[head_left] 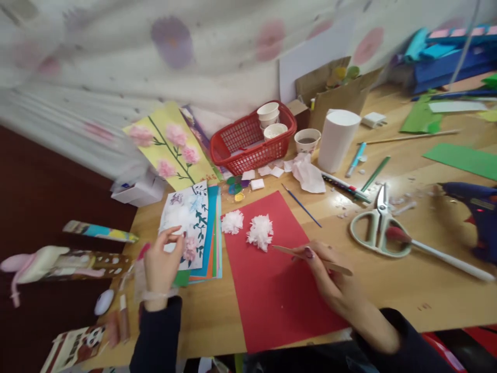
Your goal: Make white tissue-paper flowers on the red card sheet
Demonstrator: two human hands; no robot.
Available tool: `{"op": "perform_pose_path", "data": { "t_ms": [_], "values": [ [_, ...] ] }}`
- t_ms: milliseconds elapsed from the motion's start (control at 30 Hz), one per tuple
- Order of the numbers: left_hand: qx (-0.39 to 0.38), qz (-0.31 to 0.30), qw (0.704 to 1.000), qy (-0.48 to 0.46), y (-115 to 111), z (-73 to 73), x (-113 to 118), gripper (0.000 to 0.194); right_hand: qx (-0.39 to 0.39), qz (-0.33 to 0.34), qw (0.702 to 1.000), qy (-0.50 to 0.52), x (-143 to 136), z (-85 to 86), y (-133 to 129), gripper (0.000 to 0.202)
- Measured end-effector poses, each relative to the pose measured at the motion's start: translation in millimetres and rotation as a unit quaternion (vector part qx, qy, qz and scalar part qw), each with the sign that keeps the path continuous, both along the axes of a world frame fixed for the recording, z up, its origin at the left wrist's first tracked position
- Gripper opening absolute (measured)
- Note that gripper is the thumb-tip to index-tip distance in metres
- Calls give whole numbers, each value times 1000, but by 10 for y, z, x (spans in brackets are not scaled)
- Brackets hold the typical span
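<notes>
On the red sheet of paper (279, 290) lie two fluffy white paper flowers (260, 232), one near its upper left edge and one to the right of that. In my right hand (330, 274) is a slim wooden stick (287, 250), its pointed tip close beside the right-hand flower. My left hand (163, 261) hovers over a stack of coloured paper (209, 238), thumb and fingers pinched together. A blurred white tuft (175, 215) shows just beyond its fingertips; whether the fingers hold part of it is unclear. Under them is a white sheet painted with flowers (200, 217).
A red basket (252, 155) holds paper cups; a cup of dark liquid (306, 140) and a paper roll (337, 140) stand beside it. Scissors (378, 228), a thin blue brush (303, 206) and a blue glue gun (479, 217) lie right. A yellow flower picture (174, 147) leans behind.
</notes>
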State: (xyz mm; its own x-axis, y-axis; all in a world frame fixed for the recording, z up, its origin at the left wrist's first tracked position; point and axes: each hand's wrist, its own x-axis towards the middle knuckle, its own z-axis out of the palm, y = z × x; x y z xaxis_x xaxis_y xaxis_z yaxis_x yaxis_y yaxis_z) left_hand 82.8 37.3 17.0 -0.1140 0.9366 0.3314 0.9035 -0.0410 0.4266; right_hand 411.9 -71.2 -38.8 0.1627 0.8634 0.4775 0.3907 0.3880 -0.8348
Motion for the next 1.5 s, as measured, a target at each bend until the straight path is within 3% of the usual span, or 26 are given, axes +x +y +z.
{"op": "perform_pose_path", "data": {
  "t_ms": [100,167,267,367,533,667,767,867,933,1067,1167,1333,1500],
  "values": [
    [3,26,999,22,273,134,-286,28,-3,-29,999,43,13,-44,-23,28],
    [22,-7,998,58,479,161,-328,23,0,-40,997,62,15,-73,-29,27],
    [31,-71,993,93,791,114,-209,15,15,-54,996,68,15,-93,-24,27],
    [21,-98,990,100,1037,15,-24,12,20,-57,996,61,19,-98,-16,27],
    [23,-92,992,81,1177,-25,96,18,13,-68,996,49,31,-113,-14,26],
    [-12,-108,994,31,960,83,175,15,9,-96,993,70,11,-105,-24,27],
    [-110,-191,975,-16,576,150,467,16,11,-120,986,115,-16,-99,-43,29],
    [-298,-326,892,-95,163,139,947,16,18,-116,981,152,-27,-100,-64,34],
    [-280,-365,883,-94,-15,65,1268,13,19,-104,984,142,-25,-98,-60,36],
    [-187,-304,933,-49,-81,-162,1635,14,-25,-83,994,59,-22,-77,21,32],
    [-171,-275,945,-32,-31,-263,1676,15,-47,-62,997,-5,-39,-61,104,30],
    [-165,-277,946,-29,-2,-274,1629,11,-57,-44,996,-51,-93,-60,177,26],
    [-108,-289,950,-59,-128,-343,1388,23,-66,-33,995,-60,-122,-90,206,19]
  ]
}}
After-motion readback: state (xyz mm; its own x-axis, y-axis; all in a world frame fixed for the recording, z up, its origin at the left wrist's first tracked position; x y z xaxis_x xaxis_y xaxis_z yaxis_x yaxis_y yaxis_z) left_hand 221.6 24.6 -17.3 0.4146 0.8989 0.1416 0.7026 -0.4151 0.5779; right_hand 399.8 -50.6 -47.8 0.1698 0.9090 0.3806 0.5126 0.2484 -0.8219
